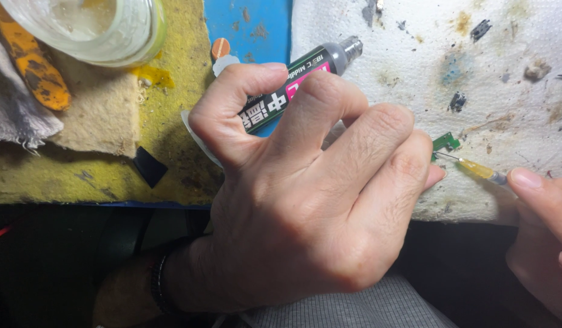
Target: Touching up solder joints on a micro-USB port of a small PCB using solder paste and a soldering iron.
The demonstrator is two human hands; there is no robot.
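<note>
My left hand (311, 188) is closed around a dark grey tube (293, 91) with a pink label and a metal tip, which points up and to the right. Its fingertips reach a tiny green circuit board (446, 143) lying on a stained white cloth (475, 73). My right hand (545, 231) comes in from the right edge and holds a thin syringe with a yellow hub (478, 169). The syringe's needle touches the green board. Most of the board is hidden under my left fingers.
A glass jar (93, 30) stands at the top left on a yellow sponge mat (172, 121). An orange stained tool (35, 67) and a grey rag (14, 109) lie at the left. A blue surface (250, 24) shows between mat and cloth.
</note>
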